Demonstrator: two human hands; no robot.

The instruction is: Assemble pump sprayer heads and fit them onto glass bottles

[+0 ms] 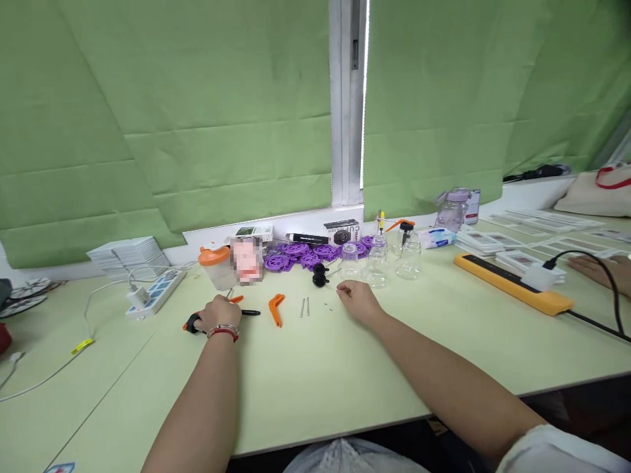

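Note:
My left hand [217,314] rests on the pale green table [315,374], its fingers closed on an orange and black tool [191,323] whose black tip [250,313] sticks out to the right. My right hand [357,299] lies loosely curled on the table with nothing visible in it. Between the hands lie an orange angled piece [275,307] and two short metal pins [305,307]. A black knob-shaped part [319,274] sits just beyond them, and small dark bits [328,305] lie left of my right hand.
Purple gear wheels [300,255], clear glass cups [377,263], an orange-lidded cup [217,266] and small boxes [341,231] line the window sill. A white power strip [155,294] lies left, an orange power strip [513,284] right. Another person's hand [599,269] rests far right.

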